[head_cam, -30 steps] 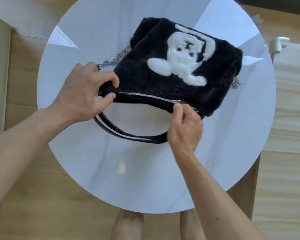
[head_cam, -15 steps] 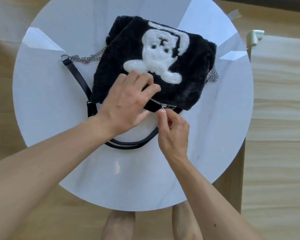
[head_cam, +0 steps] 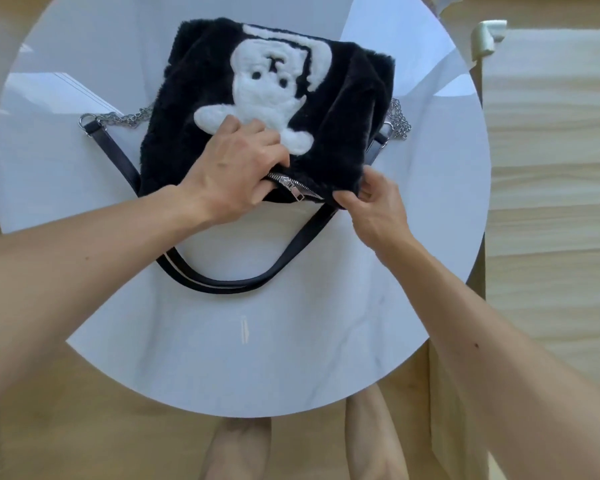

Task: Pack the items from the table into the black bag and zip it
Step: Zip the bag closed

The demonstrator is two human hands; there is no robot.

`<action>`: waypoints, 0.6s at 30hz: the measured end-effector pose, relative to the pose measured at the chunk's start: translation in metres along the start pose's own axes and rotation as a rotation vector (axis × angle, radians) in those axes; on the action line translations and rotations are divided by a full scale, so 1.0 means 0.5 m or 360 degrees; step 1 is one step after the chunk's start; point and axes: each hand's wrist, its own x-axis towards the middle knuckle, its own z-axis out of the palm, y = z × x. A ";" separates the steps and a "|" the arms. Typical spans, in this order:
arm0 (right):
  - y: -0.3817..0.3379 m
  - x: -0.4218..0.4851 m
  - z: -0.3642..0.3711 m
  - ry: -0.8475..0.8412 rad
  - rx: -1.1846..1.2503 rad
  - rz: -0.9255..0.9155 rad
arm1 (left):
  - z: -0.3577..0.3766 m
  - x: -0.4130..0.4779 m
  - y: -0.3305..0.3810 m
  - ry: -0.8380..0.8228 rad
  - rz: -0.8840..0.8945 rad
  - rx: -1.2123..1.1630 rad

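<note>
Bag: the black bag [head_cam: 343, 109], plush with a white bear figure [head_cam: 267, 88], lies flat toward the far edge of the round table [head_cam: 257, 358], with its mouth facing the near edge.
Left hand: the left hand [head_cam: 236, 168] lies on the bag, fingers curled over the plush at the mouth.
Right hand: the right hand [head_cam: 374, 202] pinches the bag's near right corner, fingers closed on the plush.
Zipper: the zipper slider [head_cam: 291, 187] sits between the two hands, untouched; teeth run from it toward the right hand, and the stretch under the left hand is hidden.
Progress: packing looks finished, as only the bag shows on the table; zipping appears partly done.
Strap: the black strap [head_cam: 243, 285] loops toward the near edge, and a chain [head_cam: 125, 117] trails left.
Surface: glossy white tabletop with window glare.
Room: wooden floor [head_cam: 84, 427], pale wooden furniture at right.
</note>
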 end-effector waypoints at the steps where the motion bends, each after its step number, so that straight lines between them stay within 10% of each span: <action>1: -0.003 0.006 -0.016 -0.0017 0.0097 -0.0002 | -0.002 0.001 0.002 -0.0001 -0.0010 -0.0002; 7: -0.044 0.014 -0.081 -0.0352 0.0115 0.0099 | -0.003 0.016 0.033 0.0009 -0.0039 0.0023; 12: -0.051 0.012 -0.058 0.0126 -0.0919 -0.0199 | 0.003 0.032 0.040 -0.0090 -0.0131 -0.0042; 18: -0.048 -0.032 -0.027 0.0518 -0.0787 -0.0328 | -0.007 0.046 0.019 -0.0199 -0.0152 -0.0212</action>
